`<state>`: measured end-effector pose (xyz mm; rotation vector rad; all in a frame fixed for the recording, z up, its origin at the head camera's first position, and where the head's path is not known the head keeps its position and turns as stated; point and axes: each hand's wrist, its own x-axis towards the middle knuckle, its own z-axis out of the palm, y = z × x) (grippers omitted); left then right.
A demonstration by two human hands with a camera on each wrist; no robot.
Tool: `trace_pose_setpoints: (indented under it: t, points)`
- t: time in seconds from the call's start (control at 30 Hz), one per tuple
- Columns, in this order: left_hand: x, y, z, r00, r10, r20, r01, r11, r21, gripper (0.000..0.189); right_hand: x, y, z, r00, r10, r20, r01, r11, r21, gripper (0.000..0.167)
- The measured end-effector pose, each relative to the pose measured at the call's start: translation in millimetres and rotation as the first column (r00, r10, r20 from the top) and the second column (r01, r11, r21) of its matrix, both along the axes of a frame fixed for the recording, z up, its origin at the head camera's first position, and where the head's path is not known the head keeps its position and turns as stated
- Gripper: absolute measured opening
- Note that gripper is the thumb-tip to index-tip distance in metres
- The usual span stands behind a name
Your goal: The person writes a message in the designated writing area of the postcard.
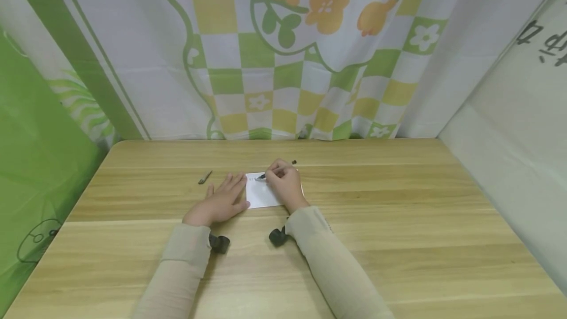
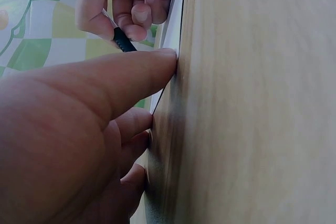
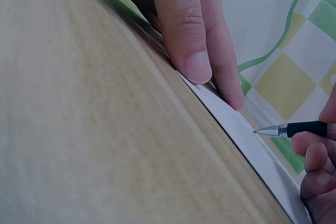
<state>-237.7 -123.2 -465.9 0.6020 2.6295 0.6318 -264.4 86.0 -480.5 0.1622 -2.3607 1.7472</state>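
A small sheet of white paper (image 1: 264,197) lies on the wooden table, with a short row of dark marks near its top left. My right hand (image 1: 286,184) pinches a pen (image 3: 307,129) with a black grip and a silver tip. In the right wrist view the tip is right at the paper's surface. The left hand (image 1: 223,201) rests flat on the table, its fingers spread, with thumb and fingertips pressing the paper's left edge. Beyond the left hand lies a pen cap (image 1: 205,177), apart from it. The right hand hides the paper's right part.
The wood-grain table (image 1: 398,240) reaches back to a patterned curtain (image 1: 305,97). A green cloth (image 1: 40,127) hangs at the left and a white sheet with dark writing (image 1: 522,127) at the right. Small black cameras (image 1: 277,237) sit on both wrists.
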Motion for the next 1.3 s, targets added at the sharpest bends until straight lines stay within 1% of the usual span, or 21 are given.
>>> trace_pose_setpoints:
  t: [0.17,0.27,0.57,0.7,0.8,0.87,1.03,1.3]
  points:
    - [0.2,-0.3,0.1,1.000,0.001,0.001,-0.001,1.000,0.013,0.079,0.5,-0.4,1.2,1.000,-0.002,0.001,0.002,1.000,0.004,0.008]
    - [-0.3,-0.3,-0.5,1.000,0.003,0.004,-0.003,1.000,0.004,0.079,1.0,-0.6,2.5,1.000,-0.009,0.006,0.009,1.000,0.009,0.008]
    - [0.3,0.3,-0.7,1.000,0.003,-0.004,-0.003,1.000,0.015,0.078,1.6,0.1,2.7,1.000,-0.024,0.018,0.024,1.000,0.009,0.008]
    - [0.9,0.3,-1.2,1.000,0.004,-0.006,-0.004,1.000,0.024,0.077,2.9,0.2,3.6,0.999,-0.046,0.002,0.046,0.998,-0.033,0.012]
    - [2.1,0.4,0.0,1.000,0.004,-0.006,-0.003,1.000,0.025,0.077,3.9,-0.1,5.1,0.997,-0.081,-0.020,0.079,0.994,-0.073,0.016]
    - [3.4,0.4,1.8,1.000,0.001,-0.003,-0.001,1.000,0.021,0.078,4.1,-0.2,5.4,0.994,-0.103,-0.027,0.100,0.991,-0.083,0.017]
    - [6.1,0.9,7.4,1.000,-0.003,0.003,0.003,1.000,0.022,0.079,4.3,-0.5,5.7,0.993,-0.115,-0.030,0.114,0.992,-0.053,0.016]
    - [3.2,0.6,2.9,1.000,-0.001,-0.004,0.001,1.000,0.031,0.077,4.0,-0.1,4.5,0.996,-0.083,-0.012,0.083,0.996,-0.008,0.012]
